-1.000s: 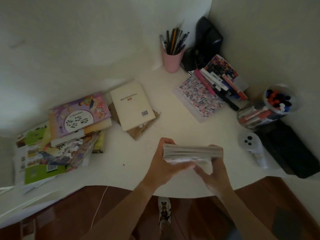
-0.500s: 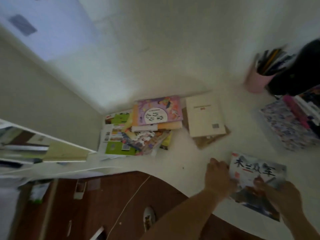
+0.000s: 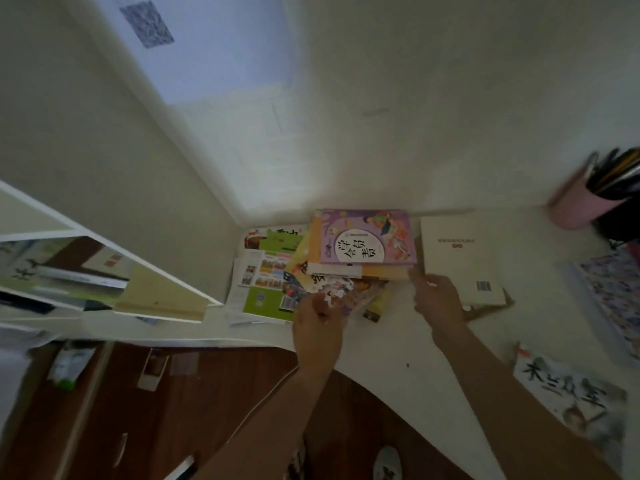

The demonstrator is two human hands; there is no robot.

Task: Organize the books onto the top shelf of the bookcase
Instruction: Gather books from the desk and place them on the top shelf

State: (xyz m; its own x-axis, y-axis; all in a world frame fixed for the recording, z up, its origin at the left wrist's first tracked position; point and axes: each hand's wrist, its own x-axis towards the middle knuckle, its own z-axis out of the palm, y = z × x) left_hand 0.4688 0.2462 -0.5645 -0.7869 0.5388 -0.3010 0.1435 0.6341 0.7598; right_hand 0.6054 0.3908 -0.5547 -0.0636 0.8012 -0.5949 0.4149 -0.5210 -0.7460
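A messy pile of books lies at the desk's back left corner, topped by a purple book (image 3: 367,237); green booklets (image 3: 263,301) stick out below it. My left hand (image 3: 318,327) touches the pile's front edge, on a pale illustrated book (image 3: 334,284); its grip is blurred. My right hand (image 3: 438,301), fingers apart, reaches the pile's right edge beside a cream book (image 3: 457,258). A book with brush characters (image 3: 568,389) lies flat at the desk's front right. The white bookcase (image 3: 166,275) stands at the left with some books in it.
A pink pen cup (image 3: 575,206) stands at the back right, with a patterned notebook (image 3: 613,289) in front of it. The white desk (image 3: 398,341) has a curved front edge above brown wooden floor (image 3: 173,410). Walls close off the corner behind the pile.
The book with brush characters has been let go and lies on the desk. Both hands have moved left to the pile, and the view has swung left onto the bookcase.
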